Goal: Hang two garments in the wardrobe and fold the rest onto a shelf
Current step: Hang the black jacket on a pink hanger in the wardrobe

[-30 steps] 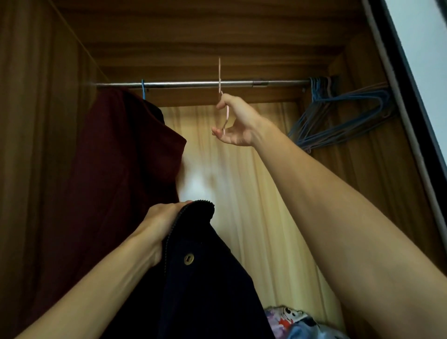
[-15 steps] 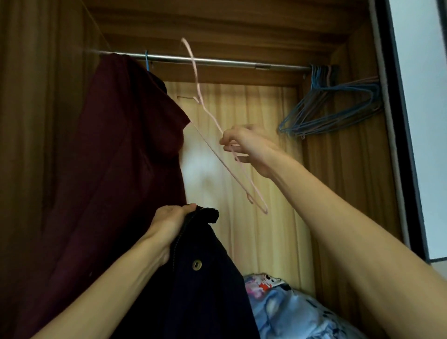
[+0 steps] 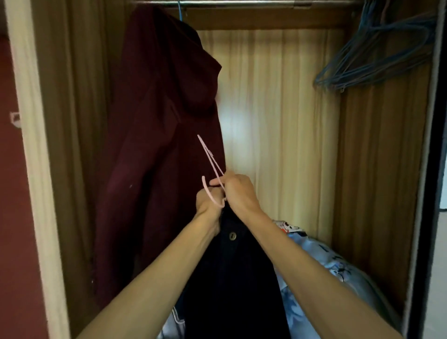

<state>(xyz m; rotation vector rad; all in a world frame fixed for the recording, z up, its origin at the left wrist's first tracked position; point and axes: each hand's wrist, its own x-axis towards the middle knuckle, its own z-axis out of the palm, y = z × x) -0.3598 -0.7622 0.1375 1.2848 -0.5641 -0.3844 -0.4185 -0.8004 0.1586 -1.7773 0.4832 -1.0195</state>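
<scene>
A dark navy garment point(image 3: 232, 271) with a brass button hangs down in front of me. My left hand point(image 3: 207, 205) grips its top edge. My right hand point(image 3: 238, 191) holds a thin pink hanger point(image 3: 211, 162) right beside the left hand, at the garment's top. The hanger's hook curls over my left hand, and its arm points up and to the left. A maroon garment point(image 3: 154, 135) hangs on a blue hanger from the metal rail point(image 3: 242, 3) at the wardrobe's left.
A bunch of blue hangers point(image 3: 377, 53) hangs at the rail's right end. A light blue cartoon-print cloth point(image 3: 321, 266) lies at the wardrobe's bottom right. Wooden side walls close in left and right; the pale back panel point(image 3: 278, 121) is bare.
My right hand took the pink hanger off the rail and brought it down to the dark garment's top, beside my left hand. The view tilted downward.
</scene>
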